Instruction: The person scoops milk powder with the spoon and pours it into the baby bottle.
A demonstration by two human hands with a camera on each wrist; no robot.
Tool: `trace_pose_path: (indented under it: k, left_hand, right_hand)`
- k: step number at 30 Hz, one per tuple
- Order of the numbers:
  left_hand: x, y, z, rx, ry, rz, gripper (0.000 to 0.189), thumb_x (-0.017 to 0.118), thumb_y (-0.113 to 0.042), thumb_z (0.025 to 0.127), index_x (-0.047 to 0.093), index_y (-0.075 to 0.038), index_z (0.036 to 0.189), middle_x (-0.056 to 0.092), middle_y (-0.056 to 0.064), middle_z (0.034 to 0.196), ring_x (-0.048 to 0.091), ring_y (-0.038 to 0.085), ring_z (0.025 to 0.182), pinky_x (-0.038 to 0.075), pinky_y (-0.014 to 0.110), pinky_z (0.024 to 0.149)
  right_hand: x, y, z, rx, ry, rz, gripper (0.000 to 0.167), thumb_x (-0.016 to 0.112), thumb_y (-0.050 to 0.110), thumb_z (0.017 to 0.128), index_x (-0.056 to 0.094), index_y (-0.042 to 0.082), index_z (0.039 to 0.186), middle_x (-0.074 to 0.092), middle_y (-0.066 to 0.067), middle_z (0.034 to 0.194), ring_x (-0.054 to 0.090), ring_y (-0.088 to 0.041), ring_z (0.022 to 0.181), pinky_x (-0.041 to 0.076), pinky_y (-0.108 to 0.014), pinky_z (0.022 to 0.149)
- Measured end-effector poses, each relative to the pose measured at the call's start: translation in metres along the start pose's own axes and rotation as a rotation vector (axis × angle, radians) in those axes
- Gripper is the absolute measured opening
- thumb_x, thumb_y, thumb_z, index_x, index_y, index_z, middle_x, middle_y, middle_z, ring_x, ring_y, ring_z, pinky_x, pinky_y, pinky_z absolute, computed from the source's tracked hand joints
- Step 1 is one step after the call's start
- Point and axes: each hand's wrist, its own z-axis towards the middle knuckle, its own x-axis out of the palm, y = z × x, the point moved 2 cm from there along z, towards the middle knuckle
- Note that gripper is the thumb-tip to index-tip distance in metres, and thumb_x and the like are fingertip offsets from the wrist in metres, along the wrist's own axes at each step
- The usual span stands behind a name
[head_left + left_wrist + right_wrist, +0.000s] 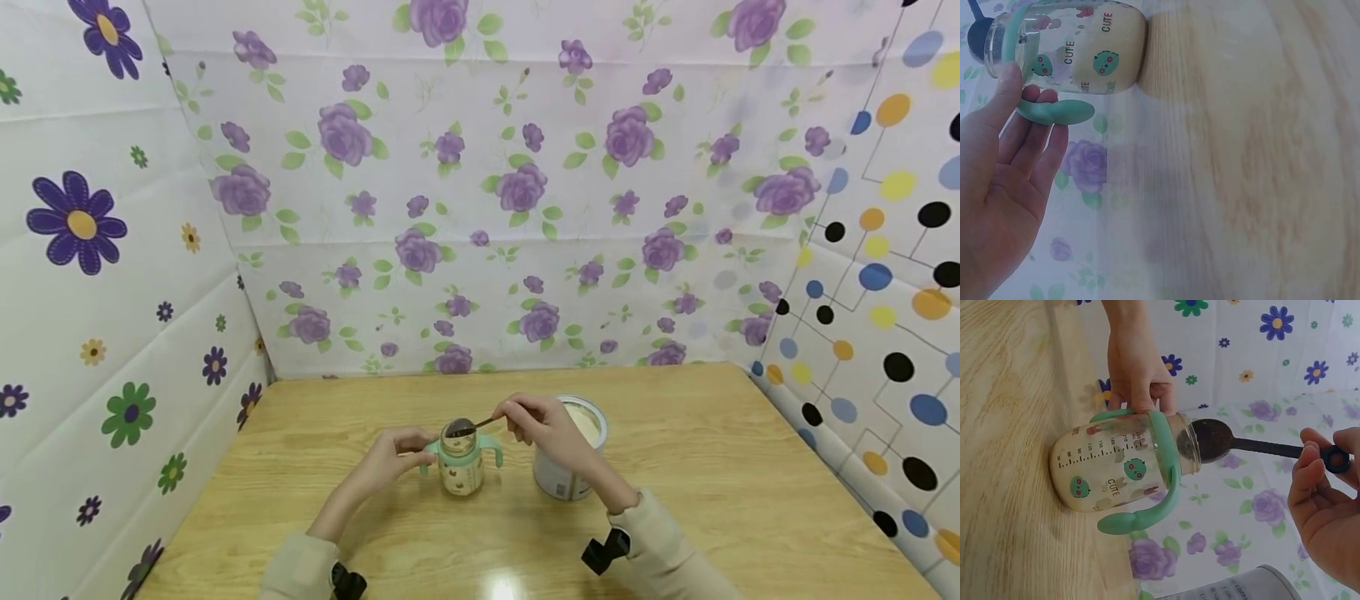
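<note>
A clear baby bottle point(461, 478) with a green collar and two green handles stands upright on the table, its mouth uncovered. Pale contents show through its lower part in the left wrist view. My left hand point(392, 455) grips the near-side handle point(1057, 112), thumb by the collar. Between the thumb and fingers of my right hand point(546, 429) is the handle end of a dark spoon point(1266, 447). The spoon's bowl point(1212, 440) is tilted at the bottle's mouth; whether it carries anything cannot be told. Just behind the right hand stands an open can point(555, 479) of pale powder.
Both things stand on a wooden table point(360, 542). Flowered cloth point(480, 167) hangs behind it, with patterned cloth on the left and right sides. Black wrist cameras point(606, 552) are strapped over the beige sleeves point(675, 546).
</note>
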Motion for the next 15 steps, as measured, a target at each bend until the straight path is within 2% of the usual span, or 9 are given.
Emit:
trace_pose_path:
  k: [4, 7, 11, 15]
  left_hand:
    - [0.0, 0.001, -0.001, -0.002, 0.007, 0.001, 0.035, 0.069, -0.024, 0.089, 0.067, -0.008, 0.12, 0.07, 0.012, 0.11, 0.066, 0.006, 0.094, 0.056, 0.025, 0.083]
    - [0.001, 0.001, -0.001, -0.002, 0.012, -0.011, 0.036, 0.069, -0.023, 0.089, 0.066, -0.007, 0.121, 0.069, 0.013, 0.111, 0.067, 0.007, 0.094, 0.056, 0.026, 0.082]
    - [0.0, 0.001, 0.0, -0.005, 0.013, -0.012, 0.036, 0.069, -0.023, 0.089, 0.066, -0.008, 0.122, 0.069, 0.013, 0.111, 0.067, 0.007, 0.094, 0.057, 0.026, 0.082]
    - [0.0, 0.001, 0.0, 0.002, 0.014, -0.011, 0.035, 0.068, -0.021, 0.09, 0.066, -0.007, 0.122, 0.069, 0.014, 0.11, 0.067, 0.006, 0.093, 0.057, 0.032, 0.083]
  right_hand:
    - [-0.003, 0.002, -0.001, 0.002, -0.03, 0.035, 0.028, 0.041, 0.006, 0.104, 0.067, -0.004, 0.101, 0.055, -0.001, 0.069, 0.045, -0.033, 0.054, 0.043, -0.035, 0.047]
    - [-0.005, -0.003, -0.001, 0.008, -0.058, 0.059, 0.029, 0.04, 0.006, 0.104, 0.067, -0.005, 0.101, 0.055, 0.002, 0.069, 0.044, -0.035, 0.054, 0.042, -0.033, 0.046]
    - [-0.008, -0.018, -0.001, 0.017, -0.09, 0.079, 0.029, 0.04, 0.006, 0.105, 0.067, -0.003, 0.101, 0.056, 0.003, 0.069, 0.047, -0.026, 0.052, 0.042, -0.03, 0.044]
    - [-0.012, -0.026, -0.002, 0.02, -0.116, 0.089, 0.031, 0.04, 0.011, 0.105, 0.067, -0.001, 0.101, 0.056, 0.0, 0.069, 0.048, -0.019, 0.051, 0.042, -0.035, 0.043]
